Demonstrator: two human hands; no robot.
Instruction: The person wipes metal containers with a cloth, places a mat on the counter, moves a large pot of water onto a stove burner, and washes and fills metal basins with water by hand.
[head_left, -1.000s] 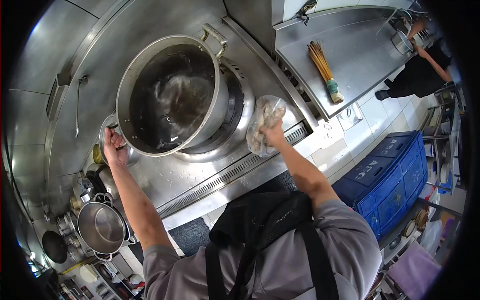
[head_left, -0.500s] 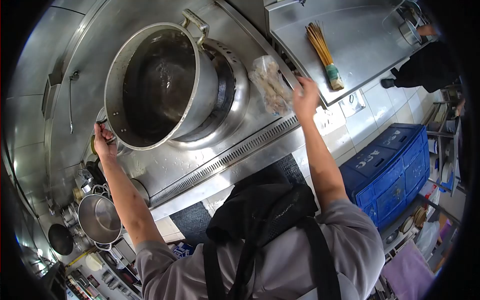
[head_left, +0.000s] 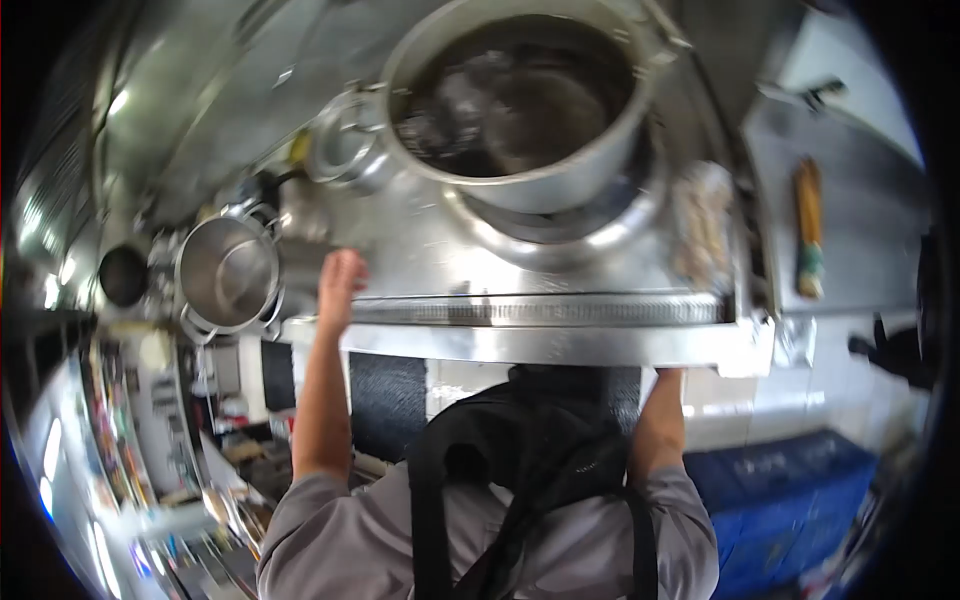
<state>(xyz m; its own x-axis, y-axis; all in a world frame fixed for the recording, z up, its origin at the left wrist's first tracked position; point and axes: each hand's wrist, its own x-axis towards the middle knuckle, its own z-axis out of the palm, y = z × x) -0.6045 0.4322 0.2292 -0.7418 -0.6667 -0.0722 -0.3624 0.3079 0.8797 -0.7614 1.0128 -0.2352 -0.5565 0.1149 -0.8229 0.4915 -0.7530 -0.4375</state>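
A large metal pot [head_left: 640, 110] of dark liquid sits on a round burner ring [head_left: 560, 240] on the steel counter [head_left: 420, 250]. My left hand [head_left: 343, 278] is raised over the counter's front left, below the pot and apart from it; motion blur hides how its fingers are set. The forearm on my right runs under the counter's front edge, and that hand is hidden. To the right of the burner lies a clear plastic bag [head_left: 703, 225] with pale contents, touched by neither hand.
A smaller two-handled pot [head_left: 228, 275] stands at the left. On the right steel table [head_left: 860, 220] lies a bundle of sticks [head_left: 808, 230]. Blue crates [head_left: 780, 500] stand at the lower right. Part of a person in dark clothing [head_left: 905, 345] shows at the right edge.
The view has swung left. My left hand has come away from the big pot's handle. My right hand has let go of the bag and dropped out of sight below the counter edge.
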